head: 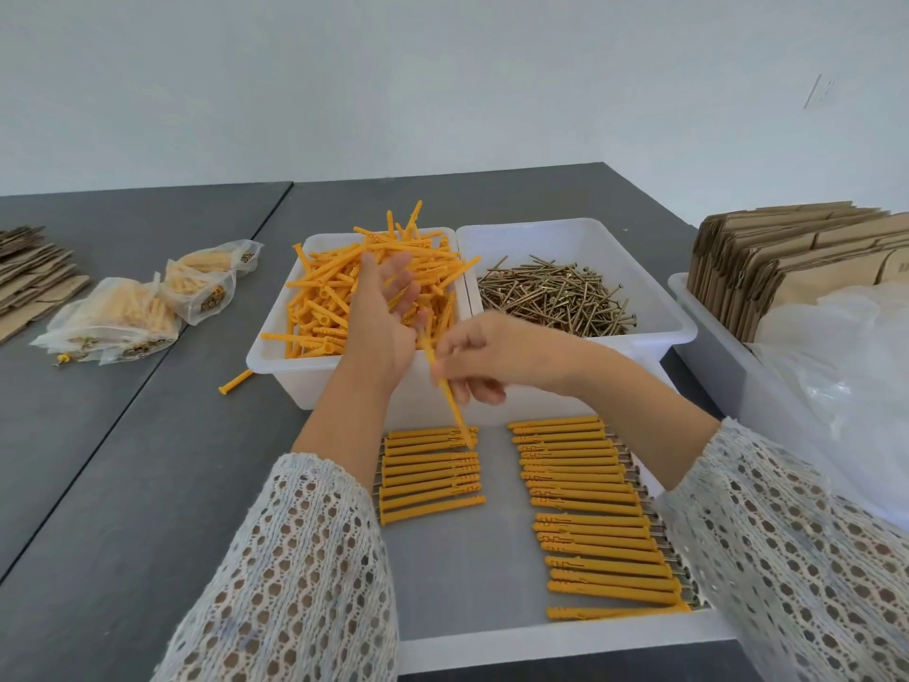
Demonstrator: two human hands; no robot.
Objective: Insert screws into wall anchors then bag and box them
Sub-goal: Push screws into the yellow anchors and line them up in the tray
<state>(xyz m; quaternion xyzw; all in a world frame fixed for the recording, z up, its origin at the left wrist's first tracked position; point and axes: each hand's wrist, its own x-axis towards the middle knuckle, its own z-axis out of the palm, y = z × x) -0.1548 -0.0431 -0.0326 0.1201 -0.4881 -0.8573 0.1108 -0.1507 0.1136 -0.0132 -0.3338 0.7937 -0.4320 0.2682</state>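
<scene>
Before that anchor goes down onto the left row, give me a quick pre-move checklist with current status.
1. Right hand pinches the single anchor: ok.
2. Screw already inside that anchor: cannot tell.
3. Left hand holds spare anchors over the anchor bin: ok.
4. Left row in the tray has room at its far end: cannot tell, the held anchor covers it.
5. Screw bin stocked: ok.
6. Stray anchor on the table: not ok.

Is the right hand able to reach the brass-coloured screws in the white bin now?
Probably not at once: the right hand pinches a yellow plastic anchor. The open white bin of brass-coloured screws lies just beyond, uncovered.
</scene>
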